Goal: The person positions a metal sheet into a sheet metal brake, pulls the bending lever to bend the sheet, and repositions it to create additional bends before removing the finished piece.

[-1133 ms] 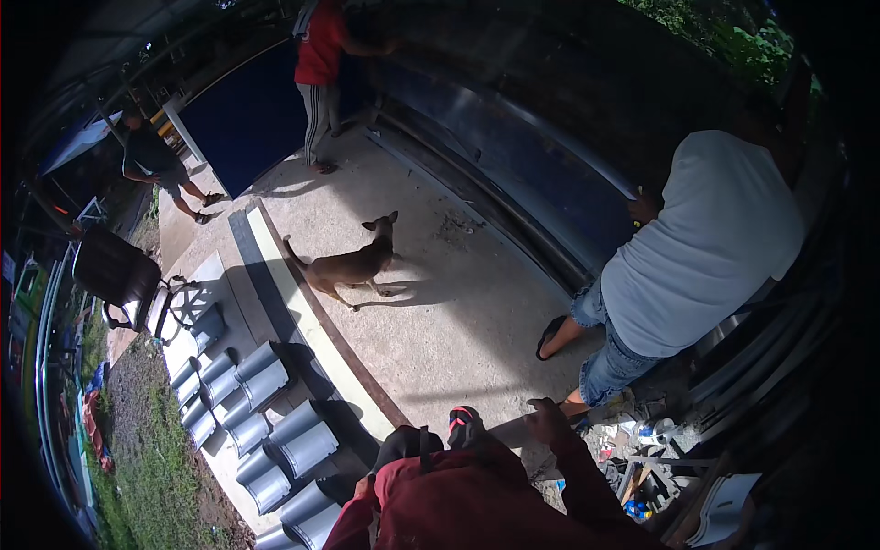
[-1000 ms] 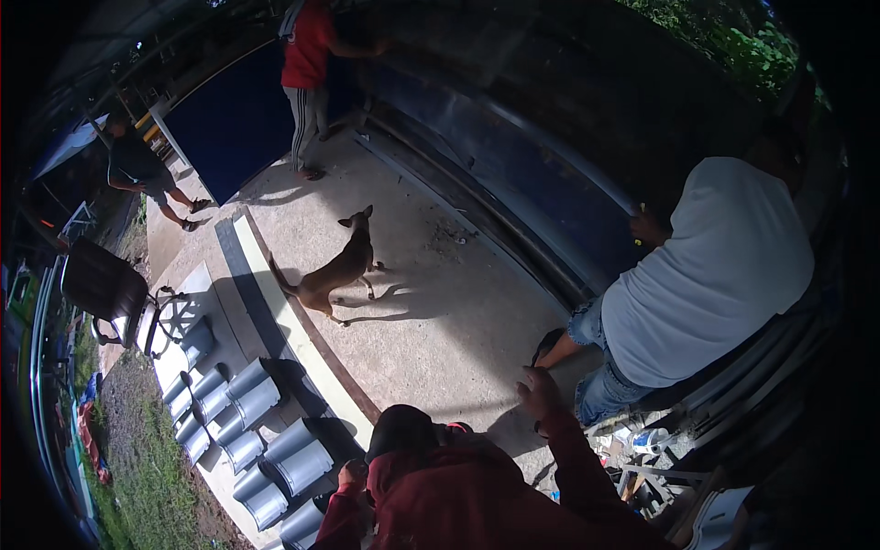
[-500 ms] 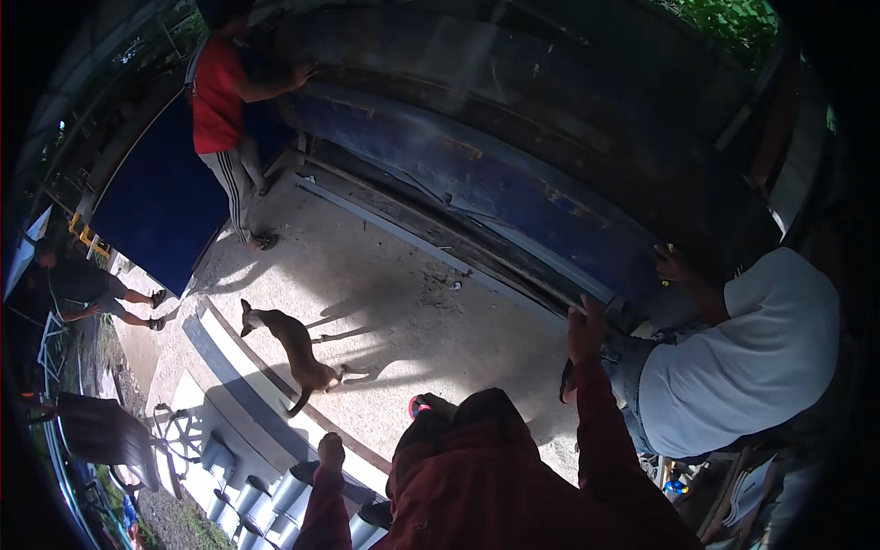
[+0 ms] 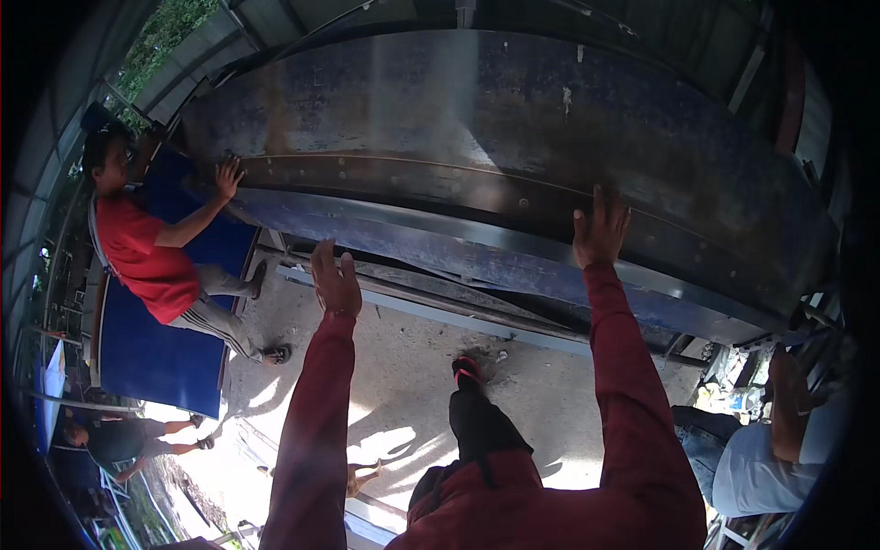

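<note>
Left hand (image 4: pixel 336 286) and right hand (image 4: pixel 600 234) have come up toward the long blue metal panel (image 4: pixel 513 105). Both unclenched, fingers extended, gripping nothing; cannot tell whether right touches.

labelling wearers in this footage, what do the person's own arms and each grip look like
Both arms wear long, plain dark red sleeves: the left sleeve and right sleeve reach the wrists, with no print that I can make out. The left grip and right grip are bare hands, without gloves.
</note>
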`<state>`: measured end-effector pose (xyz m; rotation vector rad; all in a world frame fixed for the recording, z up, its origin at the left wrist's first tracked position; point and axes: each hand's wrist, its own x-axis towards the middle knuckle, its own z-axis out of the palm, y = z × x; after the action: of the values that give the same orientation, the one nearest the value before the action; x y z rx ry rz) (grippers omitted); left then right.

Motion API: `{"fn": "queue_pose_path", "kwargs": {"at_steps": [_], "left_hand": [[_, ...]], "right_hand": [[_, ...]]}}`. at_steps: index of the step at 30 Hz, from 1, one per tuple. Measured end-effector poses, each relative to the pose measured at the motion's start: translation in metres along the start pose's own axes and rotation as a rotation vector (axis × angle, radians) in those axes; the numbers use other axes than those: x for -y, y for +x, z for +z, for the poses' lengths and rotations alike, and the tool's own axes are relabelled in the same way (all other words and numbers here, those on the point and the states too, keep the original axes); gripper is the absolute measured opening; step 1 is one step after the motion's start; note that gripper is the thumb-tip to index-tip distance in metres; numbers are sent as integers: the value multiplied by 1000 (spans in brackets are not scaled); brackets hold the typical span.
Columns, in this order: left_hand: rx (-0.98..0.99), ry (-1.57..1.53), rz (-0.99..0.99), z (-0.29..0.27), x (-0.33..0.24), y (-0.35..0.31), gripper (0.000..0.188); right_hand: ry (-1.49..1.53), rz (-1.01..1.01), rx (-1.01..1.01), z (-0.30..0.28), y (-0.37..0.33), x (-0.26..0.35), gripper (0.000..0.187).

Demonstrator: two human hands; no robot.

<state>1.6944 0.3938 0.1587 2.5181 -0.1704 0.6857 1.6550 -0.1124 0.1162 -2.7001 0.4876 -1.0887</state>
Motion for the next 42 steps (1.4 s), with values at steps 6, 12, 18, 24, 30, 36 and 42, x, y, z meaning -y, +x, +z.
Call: {"fn": "queue_pose_path", "kwargs": {"at_steps": [6,12,18,24,30,36,42], "left_hand": [[90,-14,187,166,-20,152,56],[-83,0,271,233,-33,169,80],[-136,-3,341,259,-34,155,77],[-130,7,316,245,-47,150,78],[-144,15,325,240,-36,157,77],[-89,5,281,251,-46,158,76],[-89,28,267,246,-32,158,75]], "right_hand": [[-81,-54,-86,60,22,1,64],[-174,-56,-170,78,12,8,53],[-208,-58,-190,68,5,-7,48],[-132,-32,-174,60,13,3,48],[-130,-51,-227,63,16,5,48],[-148,-77,-257,70,15,-4,44],[-175,-109,-274,76,13,4,45]]}}
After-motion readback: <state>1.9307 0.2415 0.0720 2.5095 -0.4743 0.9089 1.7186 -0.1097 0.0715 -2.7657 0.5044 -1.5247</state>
